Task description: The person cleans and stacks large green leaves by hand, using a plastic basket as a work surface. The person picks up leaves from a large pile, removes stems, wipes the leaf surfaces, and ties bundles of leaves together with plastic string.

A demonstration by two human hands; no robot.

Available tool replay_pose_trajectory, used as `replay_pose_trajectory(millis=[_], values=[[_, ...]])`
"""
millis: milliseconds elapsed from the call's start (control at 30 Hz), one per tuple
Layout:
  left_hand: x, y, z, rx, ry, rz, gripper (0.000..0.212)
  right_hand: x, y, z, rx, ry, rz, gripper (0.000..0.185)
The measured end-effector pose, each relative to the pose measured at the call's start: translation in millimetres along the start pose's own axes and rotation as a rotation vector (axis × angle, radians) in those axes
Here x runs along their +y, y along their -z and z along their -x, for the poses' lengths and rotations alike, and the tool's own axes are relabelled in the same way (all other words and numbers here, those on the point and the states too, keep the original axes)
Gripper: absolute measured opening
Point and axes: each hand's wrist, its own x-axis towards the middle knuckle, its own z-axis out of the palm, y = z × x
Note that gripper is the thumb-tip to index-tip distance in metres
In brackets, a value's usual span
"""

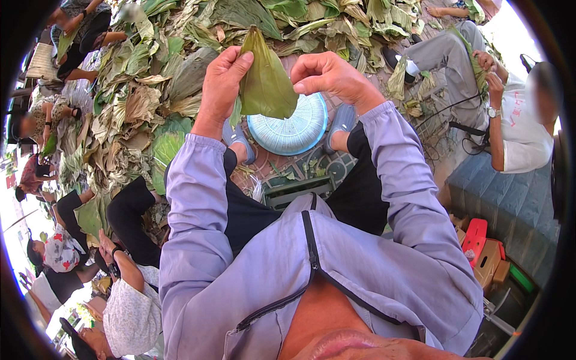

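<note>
Between my raised hands hangs a yellow-green leaf (266, 81), its narrow tip pointing away from me. My left hand (225, 78) pinches the leaf's left edge near the tip, between thumb and fingers. At the leaf's lower right edge, my right hand (326, 78) has its thumb and fingertips close together; whether they grip the edge cannot be told. Below the leaf, on the paved ground between my feet, lies a round light-blue woven plastic basket (290, 128), partly hidden by the leaf.
A large heap of green and dried brown leaves (130, 108) spreads ahead and left. Several people sit around it; a person at right (517, 117) holds a leaf. A low dark green stool (299, 191) shows between my legs. Cardboard boxes (486, 265) stand behind at right.
</note>
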Motion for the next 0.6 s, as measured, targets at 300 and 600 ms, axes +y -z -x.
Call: replay_pose_trajectory(millis=[300,600], values=[[-5,-10,4,-0.062,0.000,0.001,0.021,1,-1,-2,0.160,0.105,0.012,0.041],[-24,-16,3,-0.253,0.157,-0.110,0.036,15,0,-5,0.099,0.010,0.034,0.015]])
